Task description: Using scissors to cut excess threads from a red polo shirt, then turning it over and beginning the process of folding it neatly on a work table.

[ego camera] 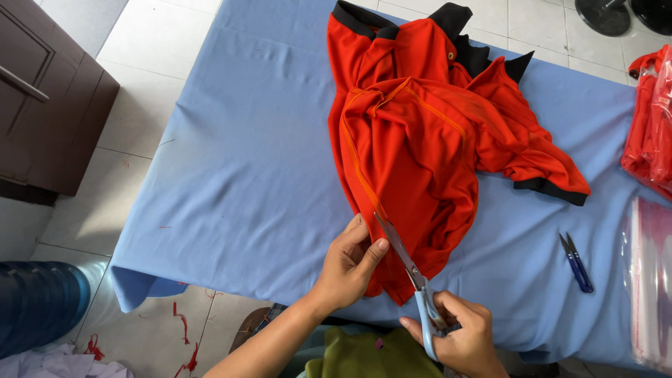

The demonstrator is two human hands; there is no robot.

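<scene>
Scissors [413, 280] with pale blue handles sit in the right hand [458, 332] at the lower centre of the frame, fingers threaded through the loops and closed around them. The steel blades point up and to the left, and their tips meet the lower hem of an orange polo shirt [420, 154] near a line of orange stitching. Whether the blades are parted or shut is hard to tell from this angle.

The left hand [350, 262], just left of the blades, pinches the shirt's edge between thumb and fingers, holding the fabric beside the cutting point. The shirt lies crumpled in the upper centre of the frame, its black collar toward the top and a black-trimmed sleeve cuff stretching out to the right.

Under it all is a table covered in light blue cloth [259, 168], which fills most of the view. A small pair of blue thread snips [576, 262] lies on the cloth to the right of the hands, well apart from the shirt. At the right edge are clear plastic bags [651, 280] and, above them, more orange garments [651, 126] in plastic.

On the tiled floor at the lower left lie scraps of red thread [183, 325] and a blue water jug [38, 304]. A dark wooden cabinet [49, 98] stands at the upper left.
</scene>
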